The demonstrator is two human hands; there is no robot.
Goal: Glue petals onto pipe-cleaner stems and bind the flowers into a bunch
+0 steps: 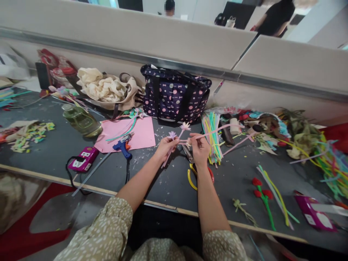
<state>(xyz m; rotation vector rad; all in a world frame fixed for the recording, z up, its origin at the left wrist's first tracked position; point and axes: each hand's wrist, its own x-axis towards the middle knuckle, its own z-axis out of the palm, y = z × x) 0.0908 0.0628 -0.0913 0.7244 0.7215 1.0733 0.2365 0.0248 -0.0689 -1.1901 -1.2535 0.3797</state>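
My left hand [164, 148] is closed on the stems of pipe-cleaner flowers. A lilac flower [172, 135] sticks up at its fingertips, and a pale pink flower [185, 126] stands a little farther off. My right hand [201, 148] pinches pink pipe cleaners [221, 128], whose long ends stretch out to the right. Pink strands span the gap between both hands; where they join is hidden by my fingers. Scissors with yellow and red handles [192, 178] lie beneath my right wrist, partly covered by it. Just beyond that hand is a bundle of pastel pipe cleaners [213, 141].
A blue glue gun [123, 148] rests on a pink sheet [145, 132], its cord trailing forward. A green bottle [81, 121] and a purple power strip [83, 159] are at left. A patterned bag [174, 96] stands behind. Red pipe-cleaner flowers [263, 194] lie at right.
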